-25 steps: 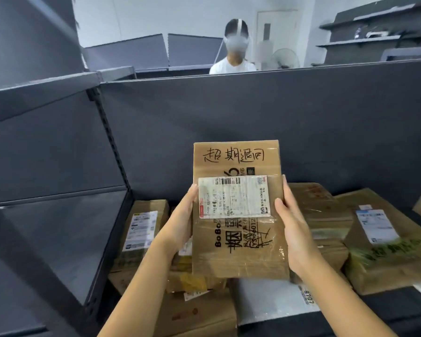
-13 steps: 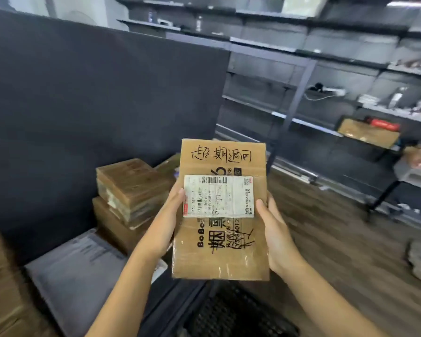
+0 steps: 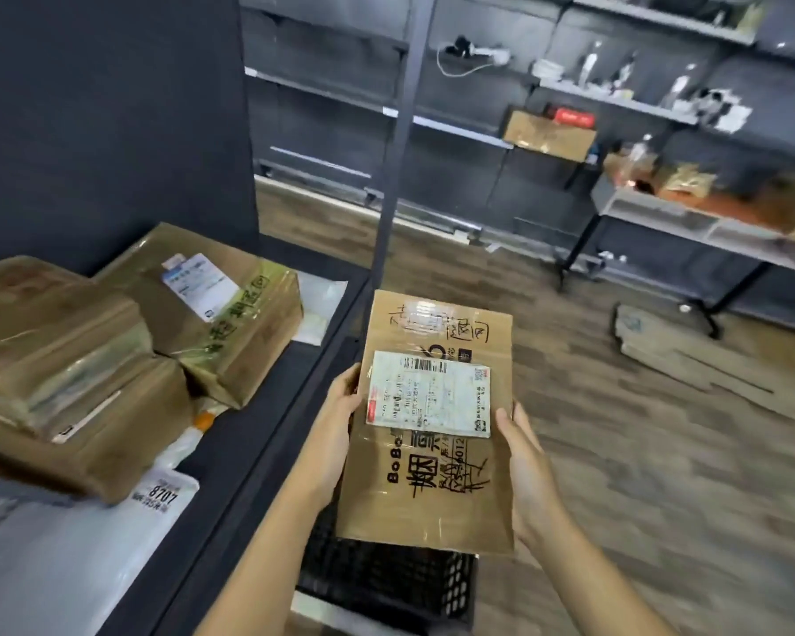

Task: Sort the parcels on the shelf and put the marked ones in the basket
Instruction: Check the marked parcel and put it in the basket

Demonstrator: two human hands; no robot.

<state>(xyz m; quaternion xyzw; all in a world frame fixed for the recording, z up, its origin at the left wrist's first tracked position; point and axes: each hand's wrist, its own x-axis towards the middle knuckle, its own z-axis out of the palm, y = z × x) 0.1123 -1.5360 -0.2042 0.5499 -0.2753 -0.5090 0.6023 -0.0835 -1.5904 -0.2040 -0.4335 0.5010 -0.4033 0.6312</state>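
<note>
Both hands, left hand (image 3: 340, 406) and right hand (image 3: 522, 456), grip the side edges of a flat brown cardboard parcel (image 3: 432, 493) bearing a white label and black handwriting, above the black mesh basket (image 3: 386, 585) beside the shelf (image 3: 258, 433).

Two arms in view, from the lower frame edge upward. Left hand (image 3: 340, 406) and right hand (image 3: 519, 461): bare, slim-fingered. Left forearm (image 3: 267, 543) and right forearm (image 3: 606, 585): bare along all the visible length, slender, smooth.
</note>
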